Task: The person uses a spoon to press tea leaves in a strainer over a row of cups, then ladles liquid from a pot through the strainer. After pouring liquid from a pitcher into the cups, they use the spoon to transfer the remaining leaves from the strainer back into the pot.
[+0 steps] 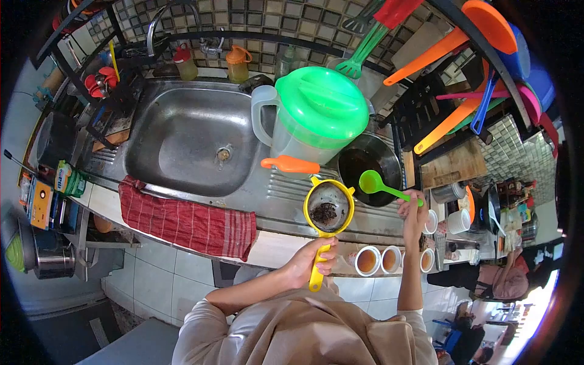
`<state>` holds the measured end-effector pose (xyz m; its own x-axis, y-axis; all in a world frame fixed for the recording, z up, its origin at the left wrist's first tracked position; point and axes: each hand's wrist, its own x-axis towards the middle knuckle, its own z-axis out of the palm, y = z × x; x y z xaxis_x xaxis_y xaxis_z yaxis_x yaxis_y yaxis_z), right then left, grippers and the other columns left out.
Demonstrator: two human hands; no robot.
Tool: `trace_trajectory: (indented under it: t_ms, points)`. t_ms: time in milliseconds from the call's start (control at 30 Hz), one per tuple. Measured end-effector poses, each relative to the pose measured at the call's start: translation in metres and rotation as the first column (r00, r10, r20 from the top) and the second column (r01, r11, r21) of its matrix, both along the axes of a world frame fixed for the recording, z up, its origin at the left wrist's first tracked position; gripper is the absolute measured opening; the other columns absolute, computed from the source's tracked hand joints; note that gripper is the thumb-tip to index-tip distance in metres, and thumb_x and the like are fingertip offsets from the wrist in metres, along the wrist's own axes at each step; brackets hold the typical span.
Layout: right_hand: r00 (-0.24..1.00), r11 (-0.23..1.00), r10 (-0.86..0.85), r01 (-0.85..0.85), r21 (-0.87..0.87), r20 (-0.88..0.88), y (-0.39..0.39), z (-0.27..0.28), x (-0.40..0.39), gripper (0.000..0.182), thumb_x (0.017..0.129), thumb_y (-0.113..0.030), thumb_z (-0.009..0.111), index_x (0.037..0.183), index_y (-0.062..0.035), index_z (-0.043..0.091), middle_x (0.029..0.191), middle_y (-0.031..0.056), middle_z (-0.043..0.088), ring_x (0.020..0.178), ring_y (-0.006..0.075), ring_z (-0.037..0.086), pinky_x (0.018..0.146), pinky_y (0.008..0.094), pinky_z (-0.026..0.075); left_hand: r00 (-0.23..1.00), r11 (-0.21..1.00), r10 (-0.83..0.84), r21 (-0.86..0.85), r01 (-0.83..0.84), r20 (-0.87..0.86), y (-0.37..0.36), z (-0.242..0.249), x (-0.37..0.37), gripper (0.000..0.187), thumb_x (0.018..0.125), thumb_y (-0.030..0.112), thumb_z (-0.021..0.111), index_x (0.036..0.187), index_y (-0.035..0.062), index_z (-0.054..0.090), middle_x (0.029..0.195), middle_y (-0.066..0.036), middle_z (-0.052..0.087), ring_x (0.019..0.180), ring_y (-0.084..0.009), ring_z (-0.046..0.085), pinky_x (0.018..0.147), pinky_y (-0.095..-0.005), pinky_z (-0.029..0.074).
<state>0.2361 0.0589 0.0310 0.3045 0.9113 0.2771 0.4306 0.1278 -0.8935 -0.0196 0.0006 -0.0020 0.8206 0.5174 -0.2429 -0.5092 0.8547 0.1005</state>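
Extending left from the right hand's [412, 205] clamped fingers, the ladle [371, 182] hung over the pot [388, 163]; the left hand [311, 260] gripped the strainer [328, 205].

Reaches out of short, pale fabric sleeves [204, 322] with both bare forearms. Extends the left one toward between two and three o'clock, the right one toward twelve. Holds the bare left hand [313, 264] near half past five from centre, wrapped in a closed grip. Holds the bare right hand [412, 205] just past three o'clock, farther forward, with bent fingers drawn together.
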Motion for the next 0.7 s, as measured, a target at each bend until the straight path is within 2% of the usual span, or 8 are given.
trace_trajectory:
  t_ms: [133, 233, 300, 333, 400, 533, 600, 700]
  points:
    - [0.995, 0.999, 0.004, -0.001, -0.033, 0.100, -0.002, 0.002, -0.004, 0.025, 0.091, -0.020, 0.039, 0.091, 0.0003, 0.054, 0.068, 0.0077, 0.057, 0.055, 0.0074, 0.049, 0.052, 0.0199, 0.038, 1.000, 1.000, -0.008, -0.017, 0.008, -0.010, 0.000, 0.002, 0.000, 0.015, 0.086, 0.028, 0.046, 0.082, 0.0141, 0.042, 0.060, 0.007, 0.031, 0.047, -0.0040, 0.030, 0.045, -0.0181, 0.026]
    - [0.986, 0.997, 0.042, -0.052, 0.061, 0.164, -0.004, 0.001, -0.003, 0.023, 0.090, -0.018, 0.041, 0.091, -0.0002, 0.055, 0.073, 0.0077, 0.057, 0.059, 0.0082, 0.050, 0.054, 0.0213, 0.039, 1.000, 1.000, -0.006, -0.008, 0.006, -0.012, 0.000, -0.001, 0.000, 0.015, 0.085, 0.028, 0.046, 0.082, 0.0140, 0.042, 0.060, 0.007, 0.031, 0.047, -0.0040, 0.030, 0.045, -0.0183, 0.026]
    - [0.918, 0.993, 0.115, -0.119, -0.014, 0.380, -0.007, 0.012, -0.009, 0.020, 0.088, -0.016, 0.044, 0.090, 0.0002, 0.057, 0.079, 0.0101, 0.058, 0.063, 0.0137, 0.055, 0.058, 0.0255, 0.042, 1.000, 1.000, -0.011, -0.011, 0.011, -0.010, 0.000, -0.001, 0.000, 0.015, 0.085, 0.028, 0.046, 0.082, 0.0140, 0.043, 0.060, 0.007, 0.031, 0.047, -0.0040, 0.030, 0.045, -0.0183, 0.026]
    - [0.918, 0.993, 0.115, -0.119, -0.014, 0.381, -0.006, 0.012, -0.009, 0.020, 0.088, -0.016, 0.044, 0.090, 0.0002, 0.057, 0.079, 0.0101, 0.058, 0.063, 0.0137, 0.055, 0.058, 0.0255, 0.042, 1.000, 1.000, -0.017, -0.012, 0.016, -0.009, 0.001, -0.001, 0.000, 0.015, 0.085, 0.028, 0.047, 0.082, 0.0139, 0.043, 0.060, 0.007, 0.031, 0.047, -0.0040, 0.030, 0.045, -0.0184, 0.026]
    - [0.706, 0.962, 0.081, -0.240, 0.130, 0.703, -0.003, 0.011, -0.010, 0.018, 0.087, -0.013, 0.046, 0.091, 0.0001, 0.057, 0.085, 0.0129, 0.059, 0.069, 0.0207, 0.058, 0.062, 0.0295, 0.044, 1.000, 1.000, -0.017, -0.012, 0.017, -0.019, 0.001, 0.001, 0.000, 0.015, 0.085, 0.028, 0.047, 0.081, 0.0139, 0.042, 0.059, 0.007, 0.031, 0.047, -0.0040, 0.030, 0.045, -0.0184, 0.026]
    - [0.748, 0.977, 0.022, -0.155, 0.143, 0.664, -0.003, 0.005, -0.010, 0.017, 0.086, -0.013, 0.047, 0.093, -0.0011, 0.058, 0.084, 0.0154, 0.059, 0.073, 0.0256, 0.059, 0.065, 0.0317, 0.044, 0.999, 1.000, -0.012, -0.016, 0.012, -0.032, 0.001, 0.003, 0.000, 0.015, 0.085, 0.027, 0.047, 0.080, 0.0139, 0.042, 0.059, 0.007, 0.030, 0.047, -0.0042, 0.029, 0.044, -0.0184, 0.025]
    - [0.880, 1.000, -0.020, 0.015, 0.015, 0.474, -0.003, -0.005, -0.005, 0.017, 0.086, -0.014, 0.049, 0.093, -0.0020, 0.058, 0.079, 0.0132, 0.060, 0.068, 0.0202, 0.059, 0.059, 0.0293, 0.044, 1.000, 1.000, -0.013, -0.024, 0.012, -0.022, 0.001, 0.001, 0.001, 0.016, 0.085, 0.027, 0.047, 0.079, 0.0138, 0.041, 0.058, 0.007, 0.031, 0.047, -0.0043, 0.029, 0.044, -0.0185, 0.025]
    - [0.959, 0.986, -0.019, 0.065, -0.156, 0.282, -0.004, -0.005, -0.006, 0.018, 0.085, -0.016, 0.051, 0.094, -0.0017, 0.057, 0.075, 0.0107, 0.060, 0.062, 0.0136, 0.058, 0.053, 0.0260, 0.042, 1.000, 1.000, -0.015, -0.026, 0.015, -0.013, 0.001, 0.004, 0.000, 0.016, 0.085, 0.027, 0.046, 0.078, 0.0136, 0.041, 0.058, 0.007, 0.031, 0.046, -0.0045, 0.029, 0.044, -0.0185, 0.025]
